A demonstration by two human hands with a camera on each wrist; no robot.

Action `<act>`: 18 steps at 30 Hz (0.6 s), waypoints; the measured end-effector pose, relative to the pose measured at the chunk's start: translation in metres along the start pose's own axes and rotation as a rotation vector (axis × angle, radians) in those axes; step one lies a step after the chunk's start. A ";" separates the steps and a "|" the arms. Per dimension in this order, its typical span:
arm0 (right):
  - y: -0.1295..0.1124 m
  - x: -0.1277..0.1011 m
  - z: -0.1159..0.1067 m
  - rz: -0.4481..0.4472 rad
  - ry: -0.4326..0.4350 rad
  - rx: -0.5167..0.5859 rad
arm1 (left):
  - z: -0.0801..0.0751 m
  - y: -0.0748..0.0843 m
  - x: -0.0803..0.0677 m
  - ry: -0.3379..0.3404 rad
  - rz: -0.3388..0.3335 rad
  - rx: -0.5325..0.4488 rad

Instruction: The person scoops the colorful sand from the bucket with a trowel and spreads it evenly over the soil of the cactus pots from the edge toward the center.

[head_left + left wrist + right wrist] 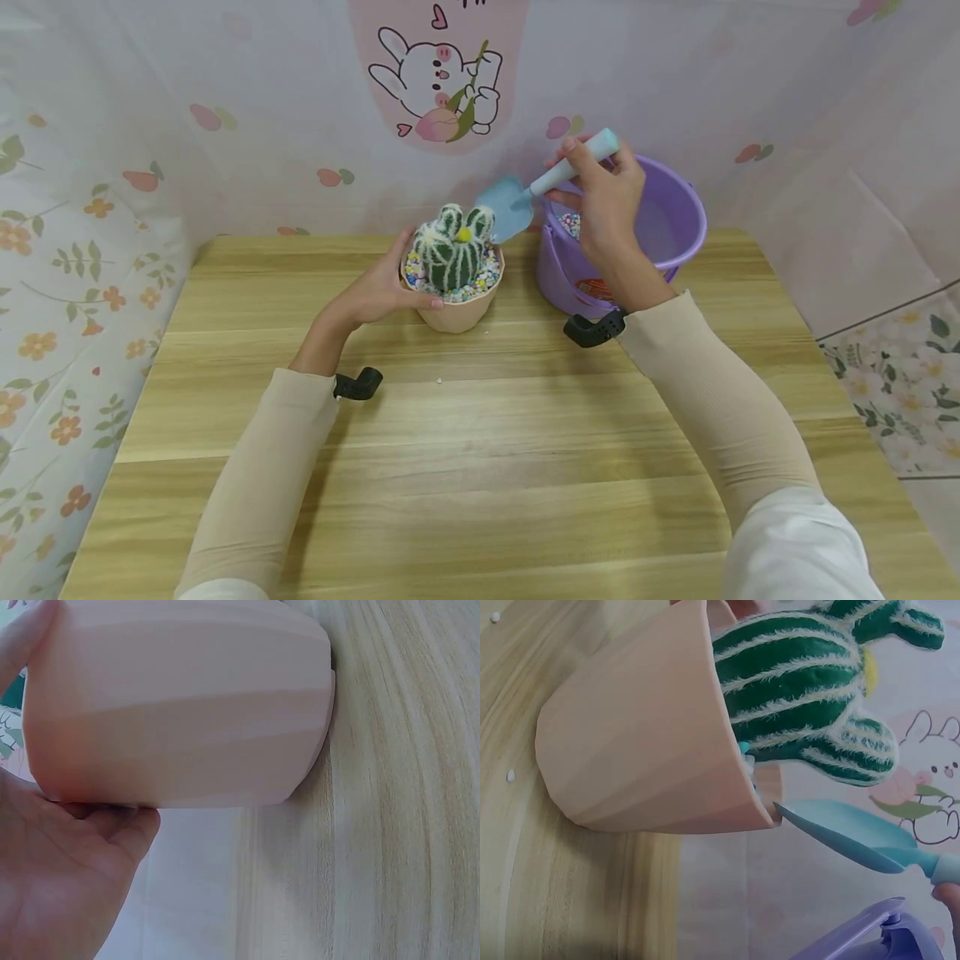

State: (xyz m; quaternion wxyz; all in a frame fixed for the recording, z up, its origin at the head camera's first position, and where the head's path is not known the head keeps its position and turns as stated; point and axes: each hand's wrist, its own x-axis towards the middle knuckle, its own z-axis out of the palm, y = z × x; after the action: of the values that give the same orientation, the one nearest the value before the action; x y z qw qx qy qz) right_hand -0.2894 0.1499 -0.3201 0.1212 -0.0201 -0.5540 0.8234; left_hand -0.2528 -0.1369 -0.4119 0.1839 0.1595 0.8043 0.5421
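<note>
One pot (457, 310), one cactus (452, 248), one scoop (517, 204), one bucket (678, 225)

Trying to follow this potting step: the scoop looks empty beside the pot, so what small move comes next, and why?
Probably swing the blue scoop back into the purple bucket for more pebbles: its blade looks empty, pebbles show inside the bucket, and the left hand steadies the pot.

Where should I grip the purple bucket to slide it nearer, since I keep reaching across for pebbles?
Probably best to take the purple bucket by its rim on the right side, away from the right hand and blue trowel that cross its left edge. It stands upright with an open top, so fingers can hook over the rim there; the handle hangs low at the front.
</note>
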 end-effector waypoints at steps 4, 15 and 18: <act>0.001 -0.002 0.002 -0.036 -0.073 0.007 | 0.000 -0.001 0.000 0.001 0.008 -0.024; 0.004 -0.006 0.004 -0.092 -0.169 0.058 | 0.001 -0.001 0.001 0.008 0.037 -0.031; 0.003 -0.005 0.004 -0.096 -0.165 0.057 | 0.001 -0.002 0.000 0.012 0.041 -0.030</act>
State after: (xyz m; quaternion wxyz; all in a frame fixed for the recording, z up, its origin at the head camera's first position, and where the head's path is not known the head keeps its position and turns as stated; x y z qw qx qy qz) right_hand -0.2855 0.1442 -0.3214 0.1149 0.0777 -0.5389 0.8309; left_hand -0.2524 -0.1361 -0.4138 0.1706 0.1698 0.7936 0.5588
